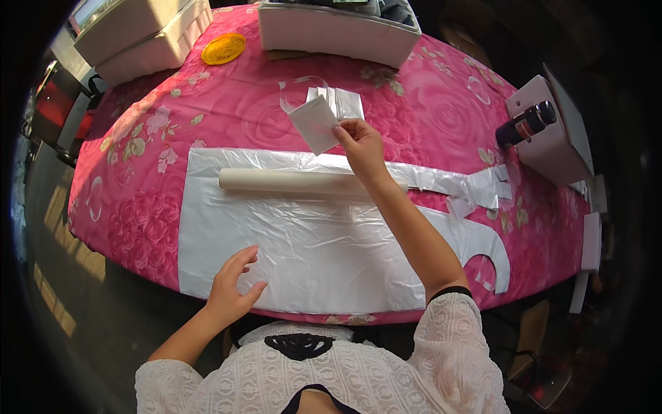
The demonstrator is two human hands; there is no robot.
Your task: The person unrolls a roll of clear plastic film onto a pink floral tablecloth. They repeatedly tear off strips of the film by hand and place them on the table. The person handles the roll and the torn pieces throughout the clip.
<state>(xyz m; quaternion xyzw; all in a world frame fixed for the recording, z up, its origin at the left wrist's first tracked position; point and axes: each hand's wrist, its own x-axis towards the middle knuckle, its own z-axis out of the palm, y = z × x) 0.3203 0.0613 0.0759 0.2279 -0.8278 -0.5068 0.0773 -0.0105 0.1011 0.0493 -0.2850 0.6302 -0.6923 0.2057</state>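
My right hand (363, 145) pinches a flat, white folded plastic packet (312, 124) by its right edge and holds it up. Just behind it, more folded white plastic (350, 105) lies on the table. Over the near left part of a spread white plastic sheet (324, 255), my left hand (236, 288) is open, fingers apart, holding nothing. The sheet looks like a disposable apron, with a curved cutout at its right end. Across its far part lies a long off-white tube (276, 181), partly hidden by my right forearm. Crumpled strips of the plastic (486, 188) lie beyond the tube's right end.
A pink flowered cloth (145, 228) covers the table. White foam boxes (148, 41) stand far left, and another foam box (338, 31) holds dark items at the back. A yellow dish (223, 49) sits between them. At right are a dark bottle (525, 124) and a white box (555, 148).
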